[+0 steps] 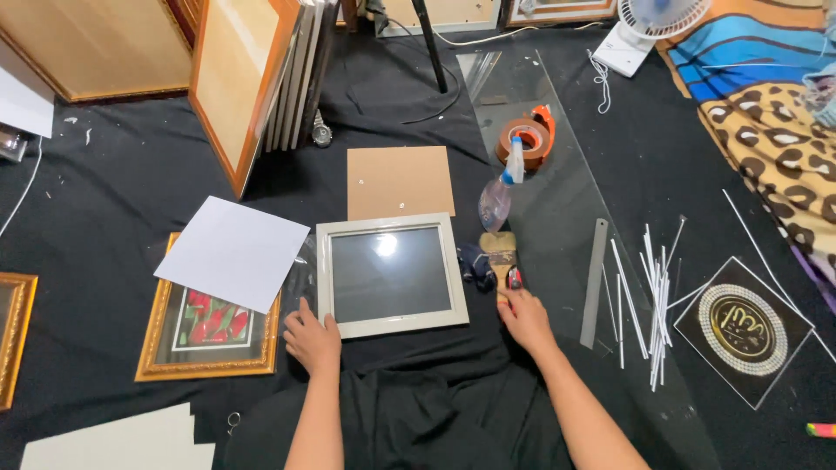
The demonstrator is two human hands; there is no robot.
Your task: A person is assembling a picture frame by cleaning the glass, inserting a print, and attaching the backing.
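Right hand (525,320): fingers closed on the handle of a flat wooden paintbrush (500,254), just right of a pale grey square picture frame (391,274) with dark glass, mid black floor cloth (113,191). Left hand (312,339): loosely curled, touching the frame's lower left corner. Brown cardboard square (399,181) behind the frame; white paper sheet (233,252) to its left.

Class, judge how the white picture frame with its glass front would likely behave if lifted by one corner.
The white picture frame looks stiff, so it would probably lift flat without sagging. Its pane shows glare, so it is likely fragile and slippery. The left hand rests at its corner.
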